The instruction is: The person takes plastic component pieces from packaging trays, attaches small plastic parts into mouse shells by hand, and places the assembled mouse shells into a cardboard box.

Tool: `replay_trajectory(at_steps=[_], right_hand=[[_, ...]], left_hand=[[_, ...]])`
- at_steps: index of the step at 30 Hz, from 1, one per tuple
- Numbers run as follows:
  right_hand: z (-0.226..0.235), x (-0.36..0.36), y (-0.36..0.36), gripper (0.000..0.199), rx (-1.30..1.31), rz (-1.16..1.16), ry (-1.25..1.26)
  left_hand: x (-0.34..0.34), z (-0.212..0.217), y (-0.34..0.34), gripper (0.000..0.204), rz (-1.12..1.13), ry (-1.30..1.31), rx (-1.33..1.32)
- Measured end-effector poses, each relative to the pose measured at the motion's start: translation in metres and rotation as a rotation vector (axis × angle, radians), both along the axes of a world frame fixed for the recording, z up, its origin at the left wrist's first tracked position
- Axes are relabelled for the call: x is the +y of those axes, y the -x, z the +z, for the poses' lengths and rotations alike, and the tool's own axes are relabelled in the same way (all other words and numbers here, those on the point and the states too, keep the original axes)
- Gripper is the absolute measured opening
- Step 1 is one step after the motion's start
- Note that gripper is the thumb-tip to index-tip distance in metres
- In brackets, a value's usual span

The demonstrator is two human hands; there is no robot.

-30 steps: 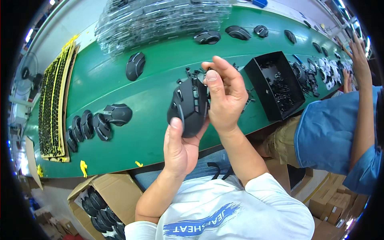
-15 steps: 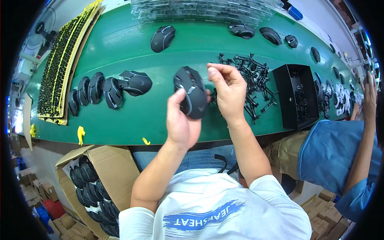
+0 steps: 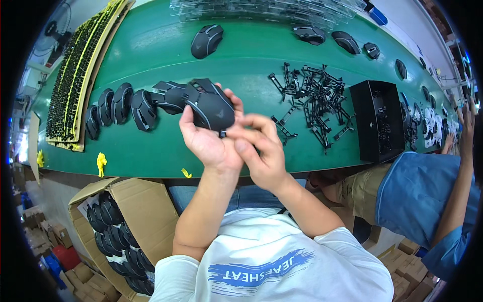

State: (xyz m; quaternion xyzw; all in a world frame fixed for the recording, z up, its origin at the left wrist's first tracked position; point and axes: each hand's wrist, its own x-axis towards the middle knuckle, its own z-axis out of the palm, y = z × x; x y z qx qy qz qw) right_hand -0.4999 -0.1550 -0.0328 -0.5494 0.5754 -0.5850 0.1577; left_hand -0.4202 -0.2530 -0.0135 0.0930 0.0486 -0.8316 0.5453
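Observation:
My left hand [image 3: 214,150] is closed around a black computer mouse [image 3: 214,106] with grey trim lines, its thumb on the left side and fingertips along the far right side. The mouse sits tilted in the palm, over the near end of a row of mice. My right hand [image 3: 264,157] meets it at the lower right, fingers bent and pinched at the mouse's near edge. A tiny dark bit shows by those fingertips; they are partly blurred, so what they hold is unclear. Several more black mice [image 3: 144,110] stand in a row to the left on the green table.
Loose black plastic brackets [image 3: 314,98] lie in a heap right of my hands, beside a black box [image 3: 366,121] of small parts. Yellow-striped trays [image 3: 83,75] are at left, clear plastic trays [image 3: 261,11] at the back. A carton [image 3: 146,206] holds mice below. A co-worker's blue clothing [image 3: 417,191] is at right.
The mouse in my left hand has moved left and turned to a slant. My right hand has come down and left from beside the bracket heap to the mouse's near edge.

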Motion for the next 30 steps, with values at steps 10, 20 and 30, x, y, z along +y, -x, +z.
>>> replay_trajectory(at_steps=[10, 20, 30], right_hand=[[0.026, -0.012, 0.044, 0.030, -0.272, 0.341, -0.348], [0.057, 0.018, 0.030, 0.030, -0.538, 0.319, -0.251], [0.074, 0.035, 0.000, 0.026, -0.011, 0.017, 0.303]], left_hand=[[-0.024, 0.006, -0.033, 0.057, 0.088, 0.269, -0.312], [0.013, 0.021, -0.079, 0.079, -0.003, 0.630, -0.589], [0.085, 0.030, -0.089, 0.113, -0.312, 0.626, -0.668]])
